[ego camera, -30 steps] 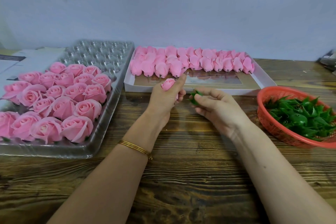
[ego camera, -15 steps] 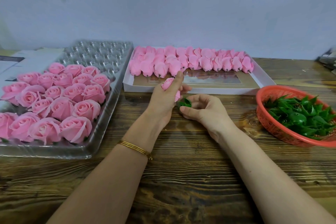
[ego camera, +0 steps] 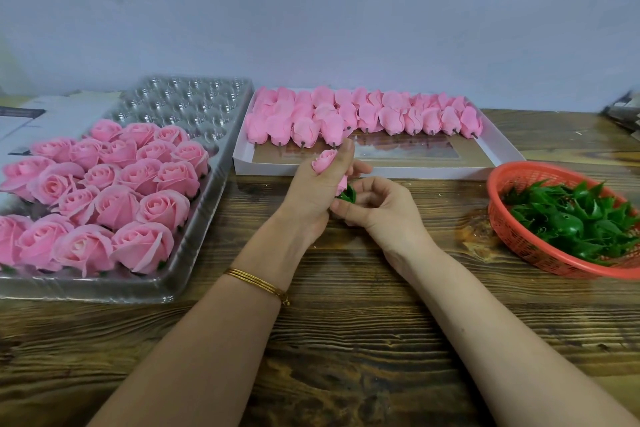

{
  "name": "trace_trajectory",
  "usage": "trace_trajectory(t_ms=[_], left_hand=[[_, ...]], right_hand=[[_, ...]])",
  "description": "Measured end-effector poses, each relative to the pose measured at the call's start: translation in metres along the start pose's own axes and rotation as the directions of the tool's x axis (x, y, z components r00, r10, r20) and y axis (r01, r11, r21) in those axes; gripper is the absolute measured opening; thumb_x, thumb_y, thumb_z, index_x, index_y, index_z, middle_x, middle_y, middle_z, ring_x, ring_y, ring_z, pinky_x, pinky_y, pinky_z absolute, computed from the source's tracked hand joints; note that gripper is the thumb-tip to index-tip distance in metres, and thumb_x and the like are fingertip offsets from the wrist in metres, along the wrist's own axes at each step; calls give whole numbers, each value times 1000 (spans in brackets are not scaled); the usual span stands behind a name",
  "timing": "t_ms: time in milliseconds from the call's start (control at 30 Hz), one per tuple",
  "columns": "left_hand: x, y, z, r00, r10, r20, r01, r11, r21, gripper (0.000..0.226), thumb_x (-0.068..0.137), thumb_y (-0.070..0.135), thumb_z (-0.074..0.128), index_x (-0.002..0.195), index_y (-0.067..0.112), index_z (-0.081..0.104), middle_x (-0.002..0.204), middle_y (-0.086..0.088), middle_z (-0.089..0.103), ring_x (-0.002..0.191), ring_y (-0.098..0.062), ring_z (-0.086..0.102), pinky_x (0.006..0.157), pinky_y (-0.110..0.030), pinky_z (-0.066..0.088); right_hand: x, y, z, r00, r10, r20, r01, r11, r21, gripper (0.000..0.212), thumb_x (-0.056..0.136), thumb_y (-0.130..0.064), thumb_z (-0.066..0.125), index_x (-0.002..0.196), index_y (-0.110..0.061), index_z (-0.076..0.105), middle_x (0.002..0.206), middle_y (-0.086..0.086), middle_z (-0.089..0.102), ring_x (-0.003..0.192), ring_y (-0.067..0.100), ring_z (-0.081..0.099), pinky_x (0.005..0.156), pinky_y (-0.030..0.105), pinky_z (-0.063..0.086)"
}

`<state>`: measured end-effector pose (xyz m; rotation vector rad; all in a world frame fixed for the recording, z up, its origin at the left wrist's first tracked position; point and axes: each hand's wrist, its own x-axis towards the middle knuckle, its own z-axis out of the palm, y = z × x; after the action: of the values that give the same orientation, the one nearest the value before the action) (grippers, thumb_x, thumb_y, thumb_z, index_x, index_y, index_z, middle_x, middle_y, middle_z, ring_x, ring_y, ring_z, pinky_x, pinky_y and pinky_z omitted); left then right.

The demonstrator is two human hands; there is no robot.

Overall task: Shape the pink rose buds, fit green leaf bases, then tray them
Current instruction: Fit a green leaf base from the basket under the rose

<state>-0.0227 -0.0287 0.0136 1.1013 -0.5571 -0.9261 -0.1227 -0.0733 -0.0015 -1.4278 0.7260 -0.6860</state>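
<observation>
While gripping the pink rose bud point(ego camera: 323, 160) in the curled fingers of the left hand point(ego camera: 308, 198), with only its swirled top poking out above the fist, pinching the green leaf base point(ego camera: 348, 194) between the closed fingertips of the right hand point(ego camera: 381, 212) and holding it right at the bud's lower end. Working just above the wooden table point(ego camera: 346, 340), in front of the white box point(ego camera: 381, 173) of unshaped buds point(ego camera: 346, 115), between the clear tray point(ego camera: 194, 253) of finished roses point(ego camera: 138, 180) and the red basket point(ego camera: 519, 239) of spare leaf bases point(ego camera: 571, 218).

Judging this as the fitting step, not yet seated. Risking most here:
- squeezing too hard with the left fist and creasing or flattening the soft petals;
- pushing the base on crooked, since the joint is sitting hidden behind the fingers and cannot be checked by eye;
- trapping a leaf point under the bud instead of letting it splay outward;
- letting the small base slip from the pinch and drop onto the table.

Looking further on, reaching over the crowded near rows to the empty far pockets of the tray and brushing finished roses out of shape.
</observation>
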Motion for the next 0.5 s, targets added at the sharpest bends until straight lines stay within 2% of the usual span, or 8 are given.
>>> trace_trajectory(t_ms=[67,133,167,233,300,333,433,500], left_hand=[[-1,1,0,999,-5,38,4,1000,26,42,82,49,61,48,24,66,83,-1,70,88,-26,62,72,-38,55],[-3,1,1,998,-17,53,15,1000,27,40,80,50,60,52,22,66,82,-3,69,78,-25,62,51,-25,50],[-3,1,1,999,-21,48,21,1000,6,40,79,50,60,53,20,63,82,-4,69,78,-26,63,46,-23,47],[0,1,1,999,-26,34,27,999,-40,40,82,48,60,56,18,53,82,-4,71,86,-27,63,52,-28,53],[2,0,-1,999,-21,28,23,997,-69,43,90,44,57,58,17,48,80,-3,72,90,-22,63,76,-37,57],[2,0,-2,999,-17,30,20,996,-83,43,92,43,56,58,17,48,79,-2,73,90,-19,63,81,-37,56],[3,2,-4,999,-14,29,18,993,-115,41,85,48,57,59,18,48,80,-1,73,94,-16,63,80,-29,55],[3,2,-5,1000,-5,21,7,993,-119,42,89,47,54,61,17,47,80,0,74,96,-15,64,83,-29,52]], right_hand=[[1,0,1,1000,0,-7,0,1000,-10,25,71,-3,83,86,-6,63,71,10,62,60,13,57,55,19,48],[1,0,1,1000,5,-13,-5,1000,-3,25,72,-2,83,87,-3,63,70,9,63,60,14,58,55,19,50],[2,1,0,1000,8,-11,-8,1000,6,24,72,-1,82,89,-2,64,71,10,64,61,15,59,56,20,52],[1,1,-1,1000,20,-3,-20,999,27,25,73,0,81,93,1,65,75,13,66,65,17,61,60,22,55],[1,1,-1,1000,28,10,-28,999,45,25,74,2,80,95,1,66,78,16,66,67,19,62,63,23,55],[0,1,-1,999,32,18,-33,998,54,25,73,3,80,95,0,67,78,15,66,67,18,63,63,22,56],[1,0,-1,998,49,30,-51,995,82,25,73,5,79,93,-1,67,74,11,66,63,13,64,61,19,55],[2,-1,-1,998,57,27,-59,994,87,24,72,5,79,92,0,66,74,12,65,62,13,63,61,19,55]])
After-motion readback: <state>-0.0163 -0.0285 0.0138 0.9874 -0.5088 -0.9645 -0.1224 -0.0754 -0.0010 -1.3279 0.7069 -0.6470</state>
